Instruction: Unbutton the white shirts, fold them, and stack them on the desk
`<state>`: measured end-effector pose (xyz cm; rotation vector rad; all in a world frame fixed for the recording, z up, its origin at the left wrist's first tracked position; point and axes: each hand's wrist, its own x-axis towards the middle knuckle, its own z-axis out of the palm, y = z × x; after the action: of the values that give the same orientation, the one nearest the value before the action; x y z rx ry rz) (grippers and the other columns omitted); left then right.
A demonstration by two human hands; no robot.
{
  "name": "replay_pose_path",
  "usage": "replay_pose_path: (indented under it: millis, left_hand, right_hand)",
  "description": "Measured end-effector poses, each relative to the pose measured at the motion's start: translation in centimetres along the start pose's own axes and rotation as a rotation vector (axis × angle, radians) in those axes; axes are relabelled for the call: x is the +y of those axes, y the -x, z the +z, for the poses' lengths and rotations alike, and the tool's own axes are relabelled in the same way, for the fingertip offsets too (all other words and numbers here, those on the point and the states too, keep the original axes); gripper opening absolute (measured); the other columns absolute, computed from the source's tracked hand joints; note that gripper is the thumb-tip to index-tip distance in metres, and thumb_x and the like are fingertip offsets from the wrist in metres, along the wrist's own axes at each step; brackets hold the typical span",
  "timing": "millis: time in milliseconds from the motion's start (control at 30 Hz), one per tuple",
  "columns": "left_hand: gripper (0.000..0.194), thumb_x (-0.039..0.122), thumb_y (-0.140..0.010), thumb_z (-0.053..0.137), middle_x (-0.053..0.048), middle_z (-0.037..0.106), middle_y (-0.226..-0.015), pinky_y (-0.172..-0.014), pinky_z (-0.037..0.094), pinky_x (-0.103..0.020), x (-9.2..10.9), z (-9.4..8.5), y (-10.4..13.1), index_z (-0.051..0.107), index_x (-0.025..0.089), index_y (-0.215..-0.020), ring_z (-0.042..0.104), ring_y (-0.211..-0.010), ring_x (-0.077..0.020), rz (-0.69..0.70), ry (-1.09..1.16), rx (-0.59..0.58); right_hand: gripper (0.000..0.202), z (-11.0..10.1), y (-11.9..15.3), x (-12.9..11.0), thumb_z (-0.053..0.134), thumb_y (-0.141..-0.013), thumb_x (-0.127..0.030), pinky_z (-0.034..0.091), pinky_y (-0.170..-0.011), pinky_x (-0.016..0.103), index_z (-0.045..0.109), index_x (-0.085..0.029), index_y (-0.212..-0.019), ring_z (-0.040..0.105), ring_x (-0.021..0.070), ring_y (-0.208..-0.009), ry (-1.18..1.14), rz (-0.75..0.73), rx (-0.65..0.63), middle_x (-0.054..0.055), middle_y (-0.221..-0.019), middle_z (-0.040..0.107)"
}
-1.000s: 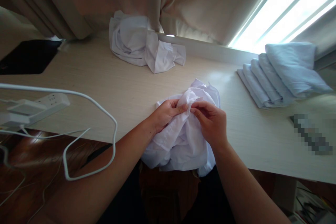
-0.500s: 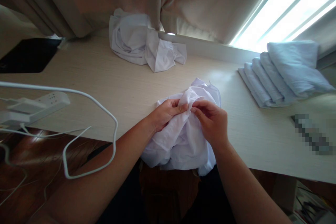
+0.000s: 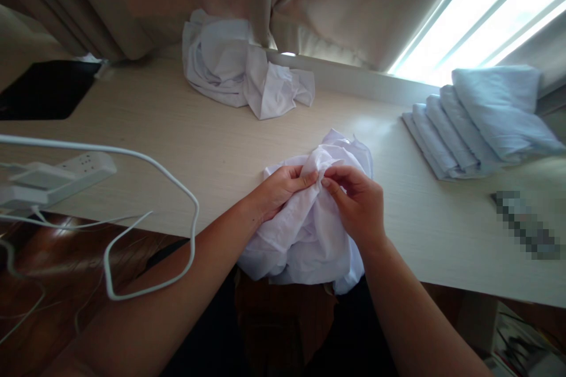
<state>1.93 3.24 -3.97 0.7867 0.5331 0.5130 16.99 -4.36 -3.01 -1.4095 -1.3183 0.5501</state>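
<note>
Only the view shifted slightly since the earlier frame; left hand [image 3: 280,193] and right hand [image 3: 358,203] pinch the white cloth [image 3: 309,247] over the near edge of the table [image 3: 212,153], likely steadying one fold.

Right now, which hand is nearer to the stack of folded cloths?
The right hand. It is on the white cloth, to the left of the stack and apart from it; the left hand holds the same cloth farther left.
</note>
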Motion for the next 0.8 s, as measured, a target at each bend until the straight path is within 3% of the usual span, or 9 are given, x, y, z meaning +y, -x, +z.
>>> replay_pose_path:
  millis: [800]
  left_hand:
    - [0.039, 0.038, -0.079, 0.076, -0.009, 0.072, -0.087, -0.074, 0.054, -0.03, -0.18, -0.2, -0.03, 0.069, 0.011, -0.107, 0.067, -0.076, -0.0171, -0.044, 0.028, -0.012]
  right_hand:
    - [0.012, 0.07, 0.11, -0.08, 0.062, -0.087, -0.021, 0.051, -0.074, 0.03, 0.061, -0.022, -0.1, 0.061, 0.0145, -0.078, 0.053, -0.033, -0.075, 0.0, -0.087, 0.064]
